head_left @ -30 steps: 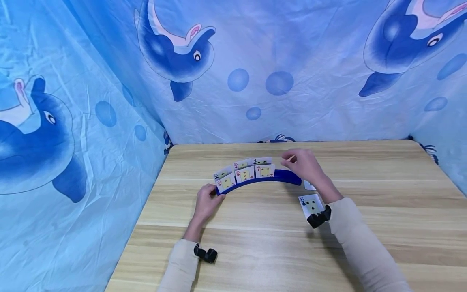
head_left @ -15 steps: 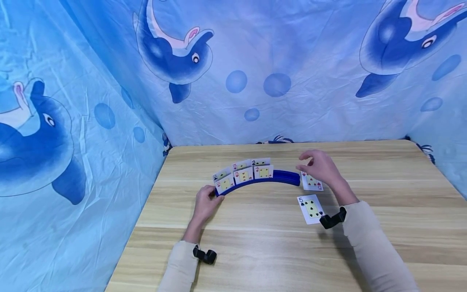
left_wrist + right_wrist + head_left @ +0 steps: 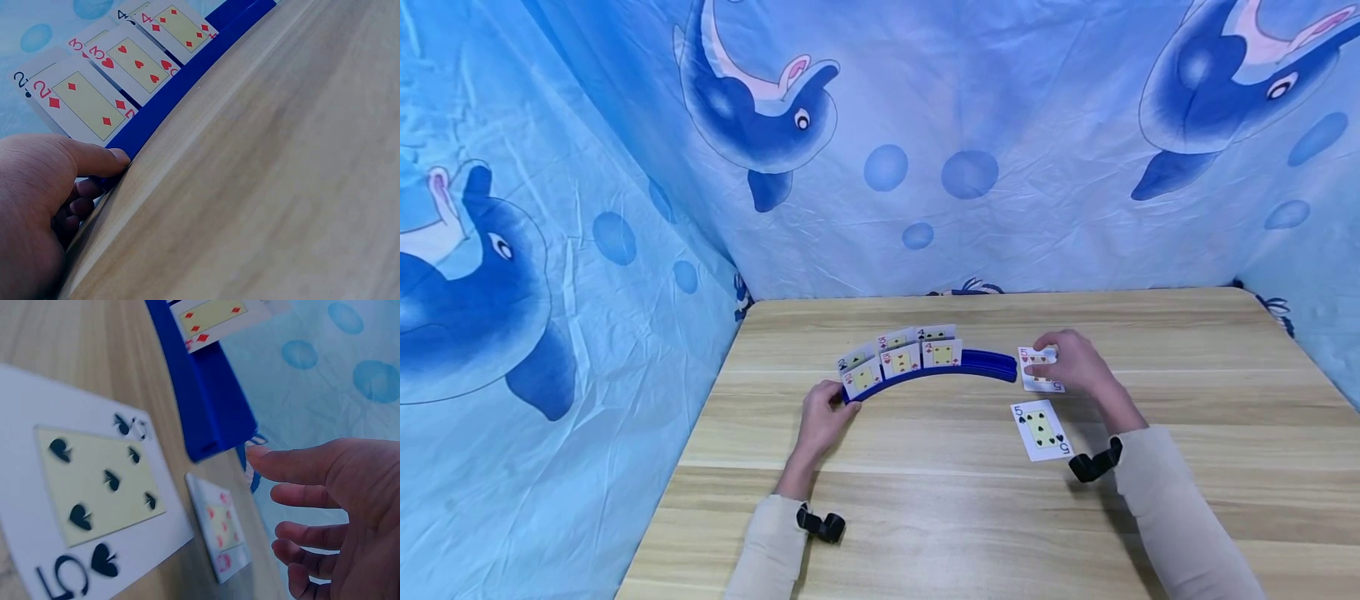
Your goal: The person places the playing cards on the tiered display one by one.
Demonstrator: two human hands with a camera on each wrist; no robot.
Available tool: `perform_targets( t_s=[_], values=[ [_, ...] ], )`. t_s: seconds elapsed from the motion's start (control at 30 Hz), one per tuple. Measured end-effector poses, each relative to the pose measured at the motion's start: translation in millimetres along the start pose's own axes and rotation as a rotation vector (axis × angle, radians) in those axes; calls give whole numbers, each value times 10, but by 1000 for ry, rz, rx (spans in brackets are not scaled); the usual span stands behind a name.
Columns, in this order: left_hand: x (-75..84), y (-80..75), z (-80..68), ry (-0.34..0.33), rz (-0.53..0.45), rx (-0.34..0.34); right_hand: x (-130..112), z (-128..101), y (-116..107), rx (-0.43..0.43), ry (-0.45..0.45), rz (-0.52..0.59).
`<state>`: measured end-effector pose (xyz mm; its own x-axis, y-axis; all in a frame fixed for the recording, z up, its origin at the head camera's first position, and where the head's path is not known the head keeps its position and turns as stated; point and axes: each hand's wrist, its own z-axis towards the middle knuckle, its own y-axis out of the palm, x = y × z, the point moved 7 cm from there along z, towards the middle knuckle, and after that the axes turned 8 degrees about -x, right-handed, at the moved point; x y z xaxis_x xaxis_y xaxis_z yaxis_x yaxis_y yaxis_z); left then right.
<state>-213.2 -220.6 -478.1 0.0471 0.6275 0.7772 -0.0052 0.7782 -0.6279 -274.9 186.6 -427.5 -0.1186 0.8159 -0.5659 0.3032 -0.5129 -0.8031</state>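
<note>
My left hand grips the left end of a curved blue card holder, thumb along its front. Upright in the holder stand paired cards: the two of diamonds in front of a black two, the three of hearts before a red three, and the four of diamonds before a black four. Over the five of hearts, which lies beyond the holder's right end, hovers my right hand, its thumb and fingers apart and partly covering the card in the head view.
The five of spades lies face up on the wooden table, nearer to me than the hearts card. The holder's right stretch shows a bare slot. A blue dolphin-printed curtain hangs behind the table and at its sides.
My right hand has moved right, away from the holder's right part, and come down over the five of hearts. The left hand keeps its place on the holder.
</note>
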Motion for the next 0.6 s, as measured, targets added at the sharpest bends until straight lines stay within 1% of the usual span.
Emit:
perform_targets(
  t_s=[0.07,0.2,0.3,0.47,0.6],
  values=[
    [-10,2,1,-6,-7,-1,50,-2,46,-17,13,-4],
    [-15,4,1,-6,-7,-1,112,-6,107,-24,-5,-29],
    [-6,4,0,3,2,1,159,-5,158,-30,-11,-33],
    [8,5,0,23,19,5,229,6,227,-44,12,-29],
    [-4,8,3,7,5,1,237,12,236,-38,21,-48]
  ],
)
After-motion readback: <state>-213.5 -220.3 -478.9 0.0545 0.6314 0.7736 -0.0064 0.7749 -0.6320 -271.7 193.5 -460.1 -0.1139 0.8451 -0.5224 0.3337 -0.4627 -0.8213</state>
